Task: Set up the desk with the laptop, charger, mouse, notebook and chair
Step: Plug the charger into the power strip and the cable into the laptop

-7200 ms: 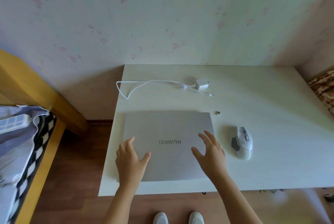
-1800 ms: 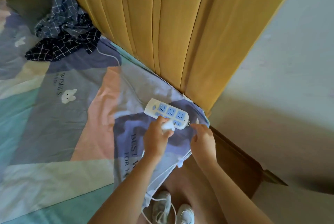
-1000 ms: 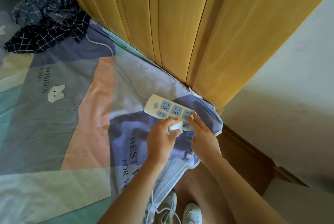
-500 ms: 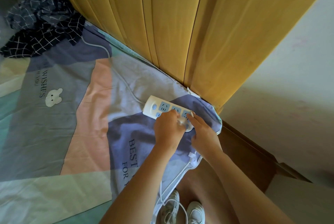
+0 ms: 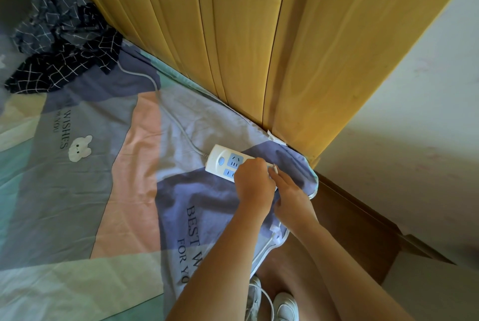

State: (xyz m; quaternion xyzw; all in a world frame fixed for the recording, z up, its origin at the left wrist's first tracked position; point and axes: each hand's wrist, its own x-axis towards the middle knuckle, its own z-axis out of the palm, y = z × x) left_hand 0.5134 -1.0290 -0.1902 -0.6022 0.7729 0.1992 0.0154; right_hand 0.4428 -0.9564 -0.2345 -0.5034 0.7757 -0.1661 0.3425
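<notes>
Now the left hand [image 5: 252, 182] sits fully over the near end of the power strip [image 5: 225, 162], fist-like, fingers curled down onto what it carries. A second ago the small white charger plug still showed between its fingertips just short of the sockets; here the plug is hidden beneath the hand, so I cannot tell whether the prongs are seated. The right hand [image 5: 291, 195] has closed in too — its fingers lie against the strip's far end, touching the left hand, and they seem to steady the strip; whether they curl round it I cannot tell. I judge the charger is being pushed home, which would leave its free end to be carried back to the laptop, out of view here on the desk.

The strip is a rounded slab of glossy white plastic with pale blue socket faces and a blue round button near the cord end. Its thick white cord [image 5: 168, 110] snakes away across the bedsheet [image 5: 108, 191] toward a crumpled dark checked cloth [image 5: 64, 53]. The sheet is soft, creased cotton in blocks of lilac, pink and mint — it gives under pressure, so the strip needs bracing. A thinner white cable [image 5: 269, 245] hangs off the bed's edge. Behind stands a smooth headboard [image 5: 259, 48] of yellow wooden panels.
</notes>
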